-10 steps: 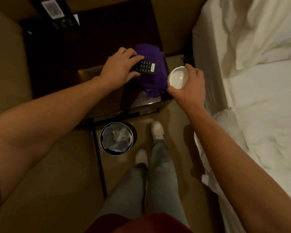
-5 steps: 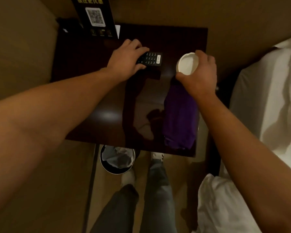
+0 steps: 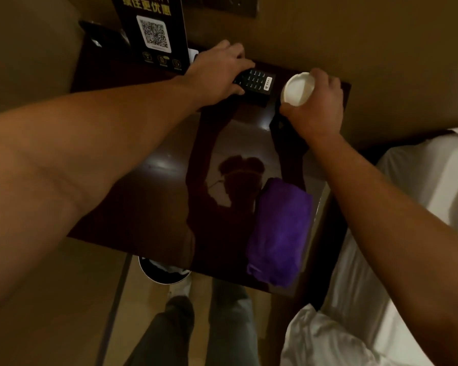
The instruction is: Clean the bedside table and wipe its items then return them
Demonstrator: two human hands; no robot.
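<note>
The dark glossy bedside table fills the middle of the view. My left hand grips a black remote control at the table's far edge, close to the wall. My right hand holds a small white round dish, tilted, over the far right corner. A folded purple cloth lies on the near right part of the tabletop, apart from both hands.
A black sign with a QR code stands at the back left of the table. A bin with a liner sits on the floor under the near edge. The white bed is at the right. My legs and shoes are below.
Both hands have carried the remote and the white dish farther back, toward the wall. The view has shifted so the table looks nearer. The purple cloth has stayed put.
</note>
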